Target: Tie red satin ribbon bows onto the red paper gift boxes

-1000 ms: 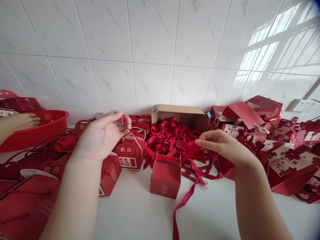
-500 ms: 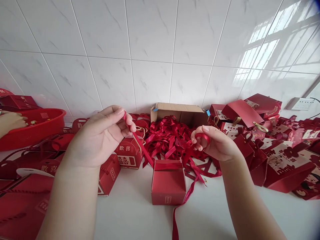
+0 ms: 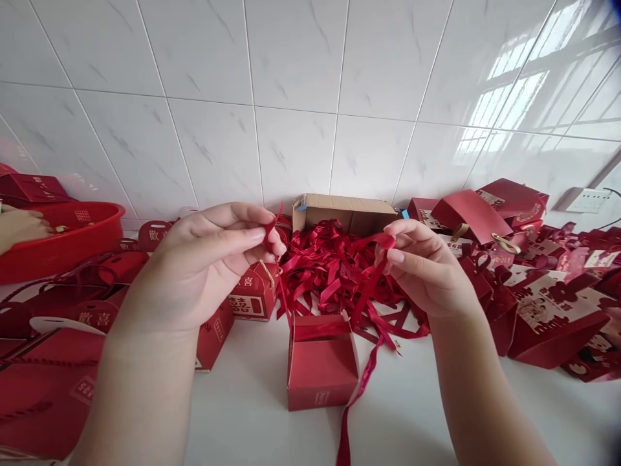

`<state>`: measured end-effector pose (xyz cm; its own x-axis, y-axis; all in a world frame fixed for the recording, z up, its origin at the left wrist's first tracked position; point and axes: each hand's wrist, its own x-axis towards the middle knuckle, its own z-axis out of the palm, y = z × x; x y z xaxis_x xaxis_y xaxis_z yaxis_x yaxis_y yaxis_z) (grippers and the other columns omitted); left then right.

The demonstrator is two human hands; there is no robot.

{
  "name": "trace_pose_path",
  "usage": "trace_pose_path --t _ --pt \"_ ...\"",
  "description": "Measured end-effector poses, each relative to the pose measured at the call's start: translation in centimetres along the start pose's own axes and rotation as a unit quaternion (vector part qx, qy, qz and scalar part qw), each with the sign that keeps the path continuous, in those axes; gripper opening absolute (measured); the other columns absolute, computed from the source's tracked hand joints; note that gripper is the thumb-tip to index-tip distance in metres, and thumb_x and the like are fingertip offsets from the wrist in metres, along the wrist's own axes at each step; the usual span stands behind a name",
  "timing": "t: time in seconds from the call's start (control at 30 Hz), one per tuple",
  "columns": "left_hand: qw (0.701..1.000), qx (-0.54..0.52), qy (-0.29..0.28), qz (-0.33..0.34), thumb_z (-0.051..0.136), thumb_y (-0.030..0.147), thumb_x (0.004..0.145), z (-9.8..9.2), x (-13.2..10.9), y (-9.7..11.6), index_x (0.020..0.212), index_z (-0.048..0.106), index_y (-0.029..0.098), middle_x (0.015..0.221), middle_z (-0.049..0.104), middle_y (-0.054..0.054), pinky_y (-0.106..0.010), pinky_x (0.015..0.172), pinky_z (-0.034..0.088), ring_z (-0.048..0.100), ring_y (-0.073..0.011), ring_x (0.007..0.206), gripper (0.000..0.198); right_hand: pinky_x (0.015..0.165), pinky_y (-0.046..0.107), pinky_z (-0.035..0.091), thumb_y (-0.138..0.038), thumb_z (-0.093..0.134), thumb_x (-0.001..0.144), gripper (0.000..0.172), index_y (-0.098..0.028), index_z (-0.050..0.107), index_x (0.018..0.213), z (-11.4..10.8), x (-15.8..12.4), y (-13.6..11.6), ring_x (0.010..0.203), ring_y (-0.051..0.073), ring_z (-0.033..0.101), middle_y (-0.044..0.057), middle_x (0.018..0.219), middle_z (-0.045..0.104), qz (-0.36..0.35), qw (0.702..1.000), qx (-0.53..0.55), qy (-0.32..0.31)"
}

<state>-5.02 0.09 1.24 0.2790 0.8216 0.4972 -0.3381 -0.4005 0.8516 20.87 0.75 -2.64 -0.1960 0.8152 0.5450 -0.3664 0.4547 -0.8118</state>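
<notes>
A small red gift box (image 3: 323, 366) stands on the white table in front of me, its near upper side sloping and bare. Red ribbon (image 3: 369, 288) runs up from both sides of the box's back toward my hands. My left hand (image 3: 208, 259) pinches one end between thumb and fingers, up and left of the box. On the other side, my right hand (image 3: 427, 268) pinches the other end, which curls over its fingertips. Behind the box lies a heap of loose red ribbons (image 3: 330, 265), spilling from a cardboard box (image 3: 349, 206).
Red gift boxes (image 3: 252, 291) with cord handles crowd the left. More red boxes and bags (image 3: 543, 317) are piled at right. Another person's hand (image 3: 22, 226) reaches into a red plastic basin (image 3: 92, 236). A loose ribbon (image 3: 345, 427) trails toward the table's front. A tiled wall stands behind.
My left hand has moved right and my right hand has risen, each with its ribbon end. The ribbon between right hand and box now shows more plainly. The box has shifted slightly left and nearer in view.
</notes>
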Motion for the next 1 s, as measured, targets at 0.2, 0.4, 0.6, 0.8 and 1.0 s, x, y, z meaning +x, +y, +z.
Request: trace_pose_path --t 0.2,0.4,0.6,0.8,1.0 --pt "0.994 0.071 0.071 0.037 0.071 0.013 0.072 0.4 -0.2 -0.2 0.074 0.073 0.022 0.075 0.070 0.000 -0.024 0.064 0.055 0.065 -0.0130 0.070 0.009 0.061 0.018 0.047 -0.011 0.071 0.076 0.016 -0.027 0.071 0.079 0.7 -0.2 0.5 0.070 0.007 0.054 -0.004 0.079 0.061 -0.065 0.996 -0.039 0.048" --pt "0.975 0.151 0.132 0.096 0.077 0.017 0.069 0.9 -0.3 -0.8 0.073 0.075 0.026 0.078 0.073 0.001 -0.024 0.075 0.057 0.068 -0.0142 0.079 0.010 0.071 0.022 0.050 -0.009 0.066 0.080 0.034 -0.032 0.070 0.104 1.2 -0.3 0.9 0.087 0.011 0.056 0.000 0.114 0.061 -0.134 0.978 -0.148 0.056" --pt "0.974 0.161 0.121 0.101 0.075 0.016 0.071 1.1 -0.5 -0.9 0.075 0.074 0.025 0.080 0.074 0.002 -0.016 0.069 0.054 0.067 -0.0106 0.079 0.009 0.067 0.024 0.051 -0.013 0.063 0.084 0.034 -0.034 0.068 0.111 1.3 -0.5 0.9 0.084 0.011 0.059 0.000 0.120 0.061 -0.147 0.971 -0.177 0.064" --pt "0.975 0.170 0.106 0.091 0.070 0.019 0.077 1.2 -0.5 -1.0 0.081 0.068 0.025 0.069 0.068 0.005 -0.015 0.042 0.042 0.053 -0.0050 0.046 0.007 0.076 0.025 0.054 -0.016 0.063 0.085 0.033 -0.034 0.068 0.111 1.4 -0.7 0.9 0.109 0.018 0.057 0.001 0.120 0.063 -0.156 0.974 -0.149 0.062" --pt "0.967 0.193 0.116 0.116 0.067 0.019 0.081 1.5 -0.6 -1.7 0.085 0.069 0.023 0.079 0.068 0.002 -0.014 0.054 0.047 0.061 -0.0078 0.065 0.006 0.082 0.025 0.053 -0.015 0.062 0.085 0.030 -0.032 0.070 0.109 1.6 -1.0 0.6 0.108 0.017 0.059 0.002 0.119 0.063 -0.168 0.973 -0.146 0.060"
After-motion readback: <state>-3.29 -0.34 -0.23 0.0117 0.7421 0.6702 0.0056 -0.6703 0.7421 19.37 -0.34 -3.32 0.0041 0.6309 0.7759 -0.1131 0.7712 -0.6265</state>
